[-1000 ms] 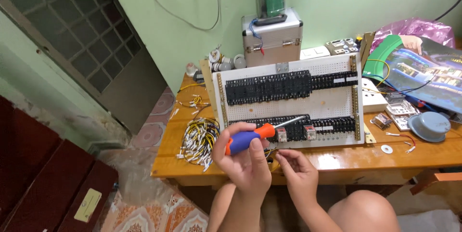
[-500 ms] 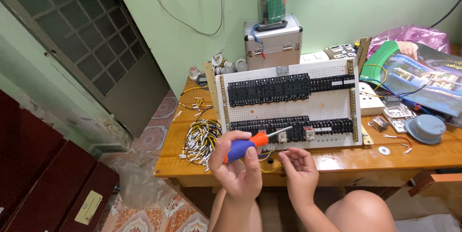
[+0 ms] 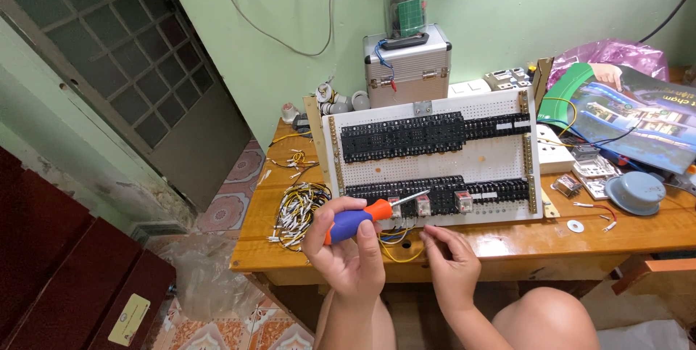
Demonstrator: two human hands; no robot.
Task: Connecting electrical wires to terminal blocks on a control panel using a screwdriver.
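Head view, looking down over a wooden counter point(image 3: 507, 245) set against a green wall. Biggest thing on it: a white perforated panel point(image 3: 435, 165) propped upright, tilted back a bit, with two rows of black terminal blocks point(image 3: 406, 136) and brass strips down its sides. Behind the panel, a silver metal case point(image 3: 409, 67) with a clear jar on top. To the right of the panel, a glossy magazine point(image 3: 623, 114) over a pink plastic bag, a grey round cap point(image 3: 636, 192) near the counter's right end, a small white washer point(image 3: 575, 226) just in front of it. Left of the panel, a bundle of yellow and black wires point(image 3: 297, 212) lying loose on the counter.

Left hand point(image 3: 348, 259) sits below the counter's front edge, grip wrapped tight around a screwdriver point(image 3: 366, 216) with a blue and orange handle; the shaft points up and right, tip at the lower row of terminal blocks, near a small clear relay. Right hand point(image 3: 451, 263) is just right of it, at the counter edge, fingers point(image 3: 435, 235) curled and pinching near loose yellow wire ends point(image 3: 395, 237) hanging under the panel; can't tell if the grip actually has a wire. Bare knee at lower right.
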